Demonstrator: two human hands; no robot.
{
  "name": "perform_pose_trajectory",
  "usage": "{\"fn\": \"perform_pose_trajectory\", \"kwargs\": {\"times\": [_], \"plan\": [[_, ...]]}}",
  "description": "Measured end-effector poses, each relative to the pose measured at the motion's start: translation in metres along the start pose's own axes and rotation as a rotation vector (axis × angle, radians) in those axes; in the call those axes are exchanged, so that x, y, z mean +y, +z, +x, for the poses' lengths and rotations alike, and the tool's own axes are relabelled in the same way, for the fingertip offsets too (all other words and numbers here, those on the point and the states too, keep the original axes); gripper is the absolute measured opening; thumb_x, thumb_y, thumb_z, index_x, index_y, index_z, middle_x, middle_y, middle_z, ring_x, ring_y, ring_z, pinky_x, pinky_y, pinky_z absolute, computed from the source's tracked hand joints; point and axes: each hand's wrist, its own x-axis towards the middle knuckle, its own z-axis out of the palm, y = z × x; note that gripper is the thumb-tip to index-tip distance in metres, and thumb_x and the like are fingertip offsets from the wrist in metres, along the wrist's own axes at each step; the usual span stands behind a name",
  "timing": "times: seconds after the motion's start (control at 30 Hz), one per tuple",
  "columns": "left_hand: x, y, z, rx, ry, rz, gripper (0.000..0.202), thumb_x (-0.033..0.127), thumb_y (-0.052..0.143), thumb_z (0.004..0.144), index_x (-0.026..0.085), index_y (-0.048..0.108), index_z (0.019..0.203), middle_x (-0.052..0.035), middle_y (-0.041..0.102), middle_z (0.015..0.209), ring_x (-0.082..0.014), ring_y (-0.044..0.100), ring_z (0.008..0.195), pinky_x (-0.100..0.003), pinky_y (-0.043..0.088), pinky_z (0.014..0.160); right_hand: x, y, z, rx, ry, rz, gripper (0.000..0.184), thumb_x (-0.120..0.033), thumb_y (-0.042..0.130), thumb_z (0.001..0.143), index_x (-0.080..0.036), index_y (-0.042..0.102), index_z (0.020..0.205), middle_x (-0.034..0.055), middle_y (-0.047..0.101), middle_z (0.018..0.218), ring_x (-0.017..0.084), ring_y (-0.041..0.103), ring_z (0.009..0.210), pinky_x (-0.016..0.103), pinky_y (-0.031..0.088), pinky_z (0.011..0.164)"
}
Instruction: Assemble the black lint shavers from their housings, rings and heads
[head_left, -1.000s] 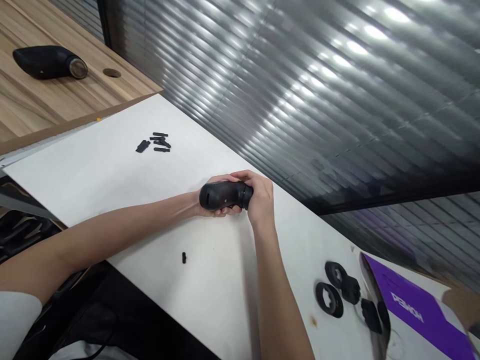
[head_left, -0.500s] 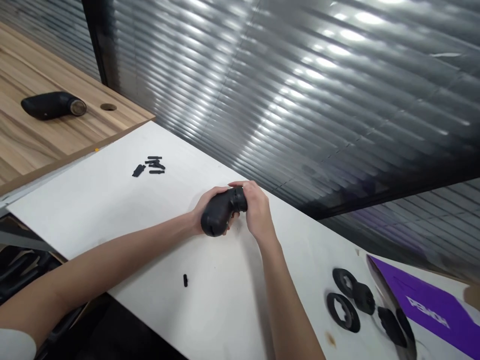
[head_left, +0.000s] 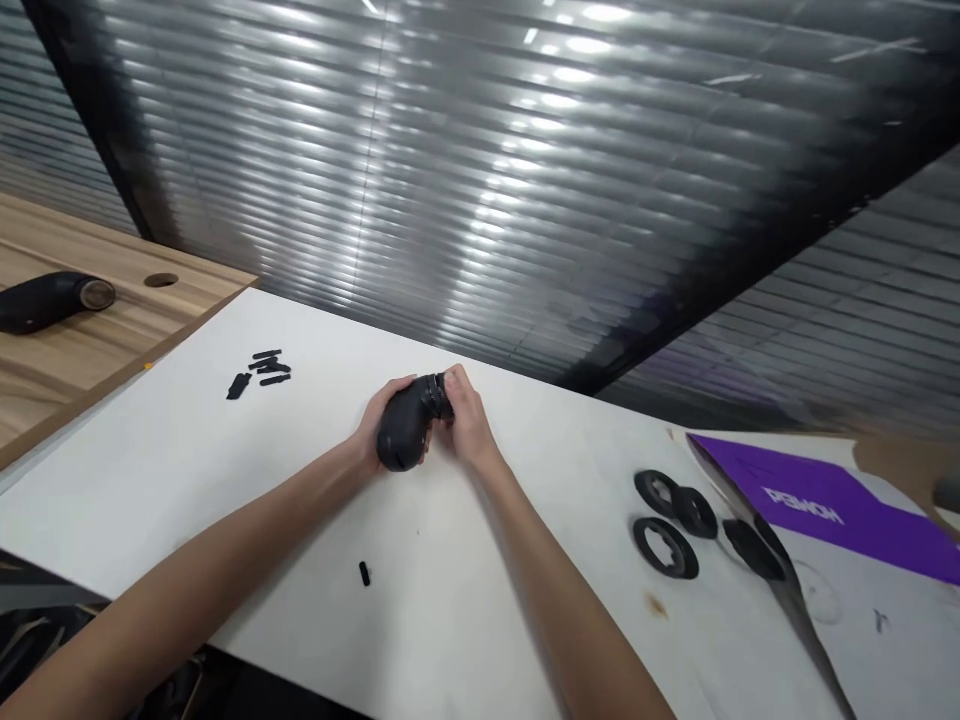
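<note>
Both hands are on a black, curved, bulb-shaped housing [head_left: 403,432] with a ringed neck, held above the white table. My left hand [head_left: 373,425] wraps around its wide rounded end from the left and beneath. At the narrower ringed end, my right hand [head_left: 469,415] is closed with its fingers on the neck; some fingertips are hidden behind the housing. A small black piece [head_left: 364,573] lies on the table in front of my hands. Several thin black strips [head_left: 270,366] lie in a loose group to the left, beside a wider black piece [head_left: 238,386].
Black rings [head_left: 665,548] and other dark round parts [head_left: 754,548] lie at the right, by a purple-and-white printed sheet [head_left: 825,505]. A similar black curved housing [head_left: 45,302] rests on the wooden table [head_left: 180,318] at left. Behind stands a glass wall with blinds [head_left: 420,180].
The camera view has turned and tilted, shifting the scene in the picture. Both hands still hold the housing, and the right hand remains at its neck.
</note>
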Motion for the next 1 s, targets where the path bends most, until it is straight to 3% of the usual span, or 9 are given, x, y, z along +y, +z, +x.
{"fn": "perform_pose_trajectory", "kwargs": {"times": [0.1, 0.2, 0.3, 0.43, 0.57, 0.77, 0.87, 0.93, 1.0], "plan": [[-0.002, -0.002, 0.001, 0.057, 0.019, 0.066, 0.056, 0.054, 0.043, 0.104, 0.01, 0.066, 0.078, -0.0078, 0.061, 0.065, -0.0178, 0.058, 0.041, -0.028, 0.046, 0.035, -0.009, 0.003, -0.002, -0.038, 0.036, 0.093, 0.044, -0.068, 0.043, 0.102, -0.027, 0.04, 0.087, -0.0035, 0.048, 0.07, 0.018, 0.048, 0.063, 0.031, 0.035, 0.06], [-0.002, -0.006, 0.002, 0.031, 0.033, 0.125, 0.055, 0.055, 0.045, 0.104, 0.011, 0.067, 0.082, -0.0081, 0.064, 0.07, -0.0195, 0.061, 0.043, -0.031, 0.049, 0.037, -0.016, -0.001, -0.001, -0.059, 0.01, 0.095, 0.038, -0.062, 0.045, 0.102, -0.027, 0.041, 0.088, -0.0045, 0.052, 0.069, 0.018, 0.051, 0.064, 0.032, 0.037, 0.064], [0.002, -0.006, 0.001, -0.019, -0.04, 0.16, 0.06, 0.064, 0.046, 0.104, 0.011, 0.068, 0.085, -0.0086, 0.065, 0.073, -0.0195, 0.063, 0.048, -0.03, 0.051, 0.041, -0.021, -0.008, 0.001, -0.069, -0.025, 0.004, 0.034, -0.056, 0.047, 0.101, -0.026, 0.042, 0.086, -0.0054, 0.048, 0.064, 0.018, 0.047, 0.066, 0.033, 0.036, 0.068], [0.009, 0.001, -0.005, -0.054, -0.123, 0.114, 0.08, 0.078, 0.031, 0.103, 0.01, 0.068, 0.087, -0.0087, 0.062, 0.069, -0.0166, 0.061, 0.05, -0.026, 0.052, 0.045, -0.024, -0.011, 0.002, -0.113, -0.026, -0.077, 0.035, -0.055, 0.043, 0.104, -0.025, 0.045, 0.086, -0.0041, 0.048, 0.067, 0.018, 0.046, 0.07, 0.033, 0.035, 0.071], [0.012, 0.007, -0.008, -0.081, -0.076, 0.048, 0.089, 0.078, 0.019, 0.104, 0.007, 0.068, 0.085, -0.0117, 0.062, 0.069, -0.0157, 0.061, 0.052, -0.024, 0.052, 0.047, -0.027, -0.007, 0.002, -0.172, -0.012, -0.034, 0.036, -0.055, 0.041, 0.105, -0.026, 0.049, 0.087, -0.003, 0.05, 0.07, 0.019, 0.049, 0.072, 0.032, 0.036, 0.069], [0.009, 0.001, -0.005, -0.087, -0.086, 0.084, 0.085, 0.079, 0.023, 0.103, 0.008, 0.068, 0.091, -0.0115, 0.064, 0.073, -0.0167, 0.061, 0.051, -0.027, 0.054, 0.045, -0.029, -0.003, 0.006, -0.1, -0.085, -0.006, 0.035, -0.051, 0.049, 0.097, -0.024, 0.047, 0.076, -0.0033, 0.048, 0.069, 0.017, 0.047, 0.07, 0.031, 0.035, 0.067], [0.01, -0.004, -0.004, -0.107, -0.118, 0.154, 0.091, 0.086, 0.019, 0.099, 0.01, 0.069, 0.108, -0.014, 0.069, 0.08, -0.0222, 0.066, 0.051, -0.035, 0.058, 0.044, -0.031, -0.009, 0.009, -0.049, -0.06, -0.059, 0.034, -0.049, 0.052, 0.093, -0.023, 0.046, 0.072, -0.0034, 0.047, 0.069, 0.017, 0.045, 0.07, 0.032, 0.033, 0.068], [0.01, -0.005, -0.005, -0.141, -0.12, 0.203, 0.085, 0.083, 0.026, 0.1, 0.011, 0.066, 0.121, -0.016, 0.072, 0.089, -0.0261, 0.07, 0.056, -0.04, 0.06, 0.045, -0.031, -0.015, 0.011, -0.018, -0.054, -0.126, 0.034, -0.048, 0.053, 0.093, -0.023, 0.045, 0.072, -0.0032, 0.048, 0.069, 0.017, 0.045, 0.071, 0.032, 0.033, 0.069], [0.009, -0.004, -0.008, -0.155, -0.093, 0.253, 0.064, 0.069, 0.05, 0.101, 0.012, 0.063, 0.126, -0.0157, 0.073, 0.094, -0.025, 0.071, 0.058, -0.039, 0.062, 0.048, -0.029, -0.021, 0.012, -0.008, -0.042, -0.164, 0.034, -0.048, 0.053, 0.094, -0.023, 0.045, 0.072, -0.0031, 0.049, 0.071, 0.017, 0.045, 0.072, 0.033, 0.032, 0.07]]}}
